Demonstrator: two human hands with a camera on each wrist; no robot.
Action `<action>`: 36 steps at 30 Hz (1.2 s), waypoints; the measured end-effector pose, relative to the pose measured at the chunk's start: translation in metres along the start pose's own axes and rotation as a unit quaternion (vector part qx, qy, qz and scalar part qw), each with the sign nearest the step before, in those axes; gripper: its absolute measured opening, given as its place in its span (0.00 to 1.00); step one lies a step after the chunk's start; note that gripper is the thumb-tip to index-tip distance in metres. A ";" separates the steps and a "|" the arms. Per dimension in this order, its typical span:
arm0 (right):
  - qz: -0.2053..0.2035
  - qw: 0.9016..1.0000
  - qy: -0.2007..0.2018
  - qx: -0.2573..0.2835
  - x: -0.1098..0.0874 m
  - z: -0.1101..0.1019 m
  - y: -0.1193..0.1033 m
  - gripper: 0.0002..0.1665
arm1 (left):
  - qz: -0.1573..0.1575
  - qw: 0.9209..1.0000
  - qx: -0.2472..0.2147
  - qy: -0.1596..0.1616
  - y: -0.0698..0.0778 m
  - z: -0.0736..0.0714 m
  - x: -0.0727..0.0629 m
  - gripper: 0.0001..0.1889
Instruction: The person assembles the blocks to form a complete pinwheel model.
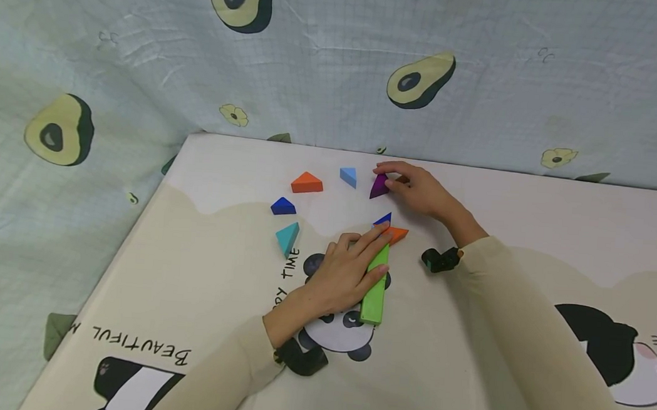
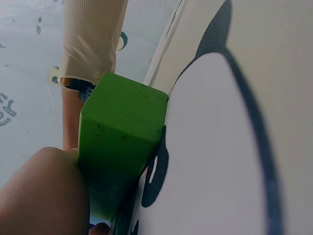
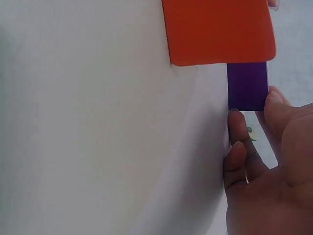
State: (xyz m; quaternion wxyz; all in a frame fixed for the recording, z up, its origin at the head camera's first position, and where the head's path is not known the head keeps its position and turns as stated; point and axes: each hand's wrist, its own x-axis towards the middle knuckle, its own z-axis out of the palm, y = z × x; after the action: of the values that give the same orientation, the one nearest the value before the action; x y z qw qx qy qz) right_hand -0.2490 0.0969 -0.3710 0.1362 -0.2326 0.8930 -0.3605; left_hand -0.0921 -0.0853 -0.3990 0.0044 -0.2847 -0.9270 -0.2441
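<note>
My left hand (image 1: 349, 269) lies with extended fingers across a long green block (image 1: 374, 289), thumb on its upper face. Its fingertips reach an orange triangular block (image 1: 397, 235) at the green block's far end, and a blue triangular block (image 1: 383, 220) pokes out just beyond. In the left wrist view, the near end of the green block (image 2: 122, 107) fills the middle. Farther back, my right hand (image 1: 420, 188) pinches a purple triangular block (image 1: 379, 187) between thumb and fingers. The right wrist view shows the thumb at a corner of the purple block (image 3: 247, 87), partly behind the orange block (image 3: 220, 32).
Left of the hands, several loose triangular blocks form a rough arc: light blue (image 1: 348, 177), orange (image 1: 307, 183), dark blue (image 1: 284, 206) and teal (image 1: 287, 238). The tabletop cover (image 1: 437, 362) has printed pandas. An avocado-patterned cloth (image 1: 324, 85) hangs along the table's back edge.
</note>
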 end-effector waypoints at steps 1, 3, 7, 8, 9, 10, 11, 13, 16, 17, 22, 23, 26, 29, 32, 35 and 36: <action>0.000 1.000 -0.002 0.000 0.000 0.000 0.001 0.22 | 0.001 1.000 0.000 0.001 0.000 0.000 0.000 0.29; -0.001 1.000 -0.008 0.006 -0.001 0.000 0.002 0.22 | 0.003 1.000 -0.001 0.003 0.000 0.000 0.000 0.29; -0.007 1.000 -0.016 0.016 -0.002 -0.002 0.003 0.22 | 0.001 1.000 -0.004 0.001 0.000 0.000 0.000 0.29; -0.011 1.000 -0.017 0.018 -0.002 -0.002 0.003 0.22 | -0.001 1.000 -0.004 0.000 0.000 0.000 0.000 0.29; -0.013 1.000 -0.018 0.019 -0.003 -0.002 0.003 0.22 | -0.002 1.000 -0.005 -0.001 0.000 0.000 0.000 0.29; -0.018 0.999 -0.018 0.019 -0.003 -0.002 0.004 0.22 | -0.003 1.000 -0.005 -0.002 0.000 0.000 0.000 0.29; -0.023 0.999 -0.019 0.020 -0.003 -0.002 0.005 0.21 | -0.005 1.000 -0.004 -0.003 0.000 0.000 0.001 0.29; -0.034 0.999 -0.018 0.024 -0.003 -0.002 0.007 0.21 | -0.007 1.000 -0.002 -0.005 0.000 0.000 0.001 0.29; -0.049 0.998 -0.017 0.028 -0.004 -0.001 0.011 0.21 | -0.009 1.000 0.000 -0.010 0.000 0.000 0.001 0.29; -0.053 0.998 -0.018 0.030 -0.004 -0.001 0.012 0.21 | -0.009 1.000 -0.001 -0.011 0.000 0.001 0.001 0.29; -0.082 0.996 -0.028 0.034 -0.004 -0.002 0.015 0.22 | -0.011 1.000 -0.004 -0.012 0.000 0.000 0.001 0.29; -0.087 0.995 -0.030 0.035 -0.004 -0.002 0.016 0.22 | -0.012 1.000 -0.004 -0.012 0.000 0.000 0.001 0.29; -0.093 0.994 -0.030 0.040 -0.004 -0.001 0.016 0.22 | -0.013 1.000 -0.004 -0.014 0.000 -0.001 0.001 0.29; -0.090 0.995 -0.022 0.044 -0.005 -0.001 0.016 0.21 | -0.012 1.000 -0.004 -0.014 0.000 -0.001 0.001 0.30; -0.093 0.995 -0.016 0.046 -0.006 -0.001 0.015 0.21 | -0.010 1.000 -0.005 -0.011 0.000 -0.001 0.001 0.30; -0.097 0.993 -0.021 0.060 -0.010 -0.002 0.010 0.20 | -0.007 1.000 -0.005 -0.008 0.000 -0.001 0.001 0.29; -0.099 0.993 -0.026 0.065 -0.010 -0.002 0.009 0.20 | -0.007 1.000 -0.004 -0.008 0.000 -0.001 0.001 0.29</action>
State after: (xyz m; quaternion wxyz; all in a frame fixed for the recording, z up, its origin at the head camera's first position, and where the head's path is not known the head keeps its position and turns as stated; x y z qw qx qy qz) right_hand -0.2438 0.1091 -0.3751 0.1381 -0.3201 0.8363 -0.4233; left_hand -0.0929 -0.0848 -0.3981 -0.0060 -0.2802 -0.9279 -0.2459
